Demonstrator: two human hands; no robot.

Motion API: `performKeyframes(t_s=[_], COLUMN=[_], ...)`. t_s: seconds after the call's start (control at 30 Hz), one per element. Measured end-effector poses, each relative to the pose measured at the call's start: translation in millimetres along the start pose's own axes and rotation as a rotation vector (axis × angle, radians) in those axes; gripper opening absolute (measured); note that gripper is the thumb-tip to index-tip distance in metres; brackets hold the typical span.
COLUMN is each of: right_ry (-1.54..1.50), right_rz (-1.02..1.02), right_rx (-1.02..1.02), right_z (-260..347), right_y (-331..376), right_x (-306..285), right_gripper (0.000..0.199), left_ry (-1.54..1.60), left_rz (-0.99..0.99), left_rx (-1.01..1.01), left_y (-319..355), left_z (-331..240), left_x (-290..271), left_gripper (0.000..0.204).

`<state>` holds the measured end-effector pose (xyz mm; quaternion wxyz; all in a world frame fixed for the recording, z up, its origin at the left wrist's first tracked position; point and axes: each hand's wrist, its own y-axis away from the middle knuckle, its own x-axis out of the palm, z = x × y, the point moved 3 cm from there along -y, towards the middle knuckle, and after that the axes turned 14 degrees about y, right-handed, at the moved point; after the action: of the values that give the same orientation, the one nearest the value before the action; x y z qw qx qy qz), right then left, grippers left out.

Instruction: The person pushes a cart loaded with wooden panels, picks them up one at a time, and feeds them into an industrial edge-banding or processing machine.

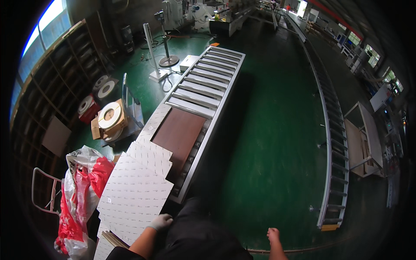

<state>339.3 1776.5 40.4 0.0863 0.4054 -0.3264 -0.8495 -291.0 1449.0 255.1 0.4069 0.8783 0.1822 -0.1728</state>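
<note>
My left hand point(162, 221), in a pale glove, is at the lower right edge of a white panel point(134, 186) printed with small dark marks. Its fingers are too small and dim to make out, and I cannot tell whether it touches the panel. Further white panels lie under that one, fanned out at uneven angles. Out to the right, over the green floor, my bare right hand point(273, 235) is curled closed with nothing seen in it. Beyond the white panels, a brown panel point(180, 134) lies flat on the roller conveyor point(208, 80).
Left of the panels hangs a red and white plastic bag point(82, 195) by a metal-framed cart point(45, 190). Rolls of edge banding point(109, 115) sit further back. Two upright stands point(167, 43) are beside the conveyor. A long second roller conveyor point(331, 143) runs along the right, near a table frame point(364, 143).
</note>
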Motion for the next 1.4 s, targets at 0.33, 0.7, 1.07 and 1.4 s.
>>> performKeyframes(t_s=[0.33, 0.7, 1.07, 1.4], right_ry=[0.321, -0.743, 0.232, 0.266], right_rz=[0.457, -0.152, 0.337, -0.094], right_rx=[-0.148, 0.114, 0.038, -0.385], right_z=[173.1, 575.8, 665.8, 1033.7], right_y=[-16.9, -267.4, -526.6, -949.0], right_x=[55.4, -174.8, -158.2, -293.4], right_gripper=[0.020, 0.010, 0.025, 0.037], left_ry=[-0.235, -0.121, -0.297, -0.075], left_rz=[0.146, 0.055, 0.371, 0.162], left_rx=[-0.430, 0.330, 0.102, -0.258], left_y=[-172.9, -544.3, -766.1, -903.4], left_z=[-52.9, -663.3, -758.5, -937.1], left_x=[-31.2, -63.0, -23.1, -82.0], left_gripper=[0.052, 0.047, 0.033, 0.033])
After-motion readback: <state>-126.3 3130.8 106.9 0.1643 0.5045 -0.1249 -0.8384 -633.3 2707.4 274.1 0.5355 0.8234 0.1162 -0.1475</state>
